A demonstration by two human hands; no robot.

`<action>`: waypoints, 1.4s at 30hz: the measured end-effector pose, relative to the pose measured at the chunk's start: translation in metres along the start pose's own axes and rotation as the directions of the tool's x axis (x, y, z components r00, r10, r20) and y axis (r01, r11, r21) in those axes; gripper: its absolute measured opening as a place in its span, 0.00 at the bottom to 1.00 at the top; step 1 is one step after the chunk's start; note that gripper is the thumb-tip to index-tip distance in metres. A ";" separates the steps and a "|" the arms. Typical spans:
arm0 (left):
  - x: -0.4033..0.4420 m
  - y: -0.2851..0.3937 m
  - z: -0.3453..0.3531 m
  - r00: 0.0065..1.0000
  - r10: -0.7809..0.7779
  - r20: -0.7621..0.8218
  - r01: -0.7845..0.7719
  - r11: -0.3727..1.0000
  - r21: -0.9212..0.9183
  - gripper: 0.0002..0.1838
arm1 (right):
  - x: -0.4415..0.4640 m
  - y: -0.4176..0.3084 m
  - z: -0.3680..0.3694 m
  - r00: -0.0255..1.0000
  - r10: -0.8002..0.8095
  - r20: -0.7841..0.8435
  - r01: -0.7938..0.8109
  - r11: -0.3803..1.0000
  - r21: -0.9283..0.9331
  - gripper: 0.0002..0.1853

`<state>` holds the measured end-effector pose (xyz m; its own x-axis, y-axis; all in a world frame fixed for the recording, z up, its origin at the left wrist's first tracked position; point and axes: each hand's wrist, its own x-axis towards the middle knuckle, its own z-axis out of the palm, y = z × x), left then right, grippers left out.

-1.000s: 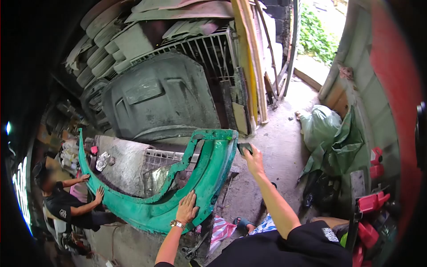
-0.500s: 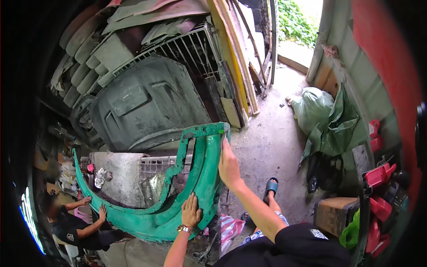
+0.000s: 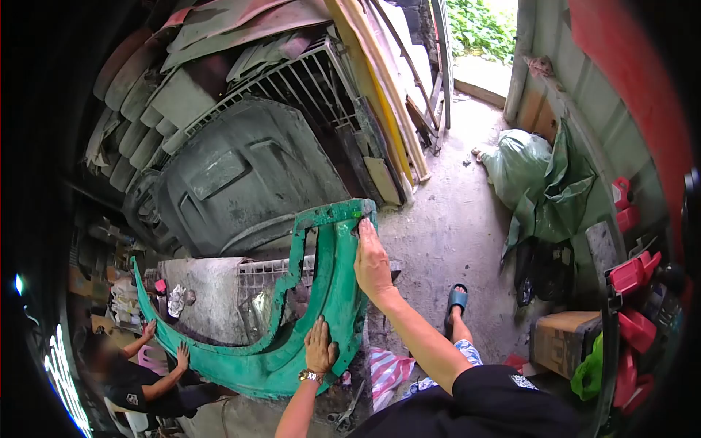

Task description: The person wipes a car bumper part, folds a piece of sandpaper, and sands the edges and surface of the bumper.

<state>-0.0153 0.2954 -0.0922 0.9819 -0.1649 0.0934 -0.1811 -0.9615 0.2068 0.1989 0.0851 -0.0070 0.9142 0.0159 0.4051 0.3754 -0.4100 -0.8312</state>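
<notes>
A large green car fender mould [image 3: 241, 369], glossy and curved with a rough flanged rim, lies across the left and middle of the view. My left hand [image 3: 320, 350], a watch at its wrist, rests flat on the mould's broad lower part, fingers stretched out. Higher up, my right hand [image 3: 374, 263] lies along the mould's upper right edge with its fingers extended; its palm side is hidden. At the far left a person in a dark shirt [image 3: 139, 387] has both hands on the narrow end of the same mould.
A grey car hood [image 3: 244, 171] leans behind, beside a white metal grille [image 3: 310, 80]. Green bags [image 3: 520, 171] lie near the doorway at right. A cardboard box [image 3: 562, 343] and red plastic parts [image 3: 634, 274] stand at the right. Striped sheeting [image 3: 391, 376] lies below my right arm.
My right hand has shifted slightly down and inward at the mould's upper edge. My left hand stays on the mould. The visible sandaled foot has moved to the right, and the view has shifted slightly.
</notes>
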 end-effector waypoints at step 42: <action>0.002 -0.001 0.001 1.000 0.004 -0.014 -0.004 1.000 0.001 0.33 | 0.004 0.000 0.000 1.000 0.000 -0.015 0.002 0.994 0.113 0.33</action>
<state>-0.0128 0.2959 -0.0936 0.9804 -0.1652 0.1077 -0.1845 -0.9612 0.2051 0.2024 0.0858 -0.0053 0.9118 0.0024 0.4106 0.3918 -0.3041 -0.8683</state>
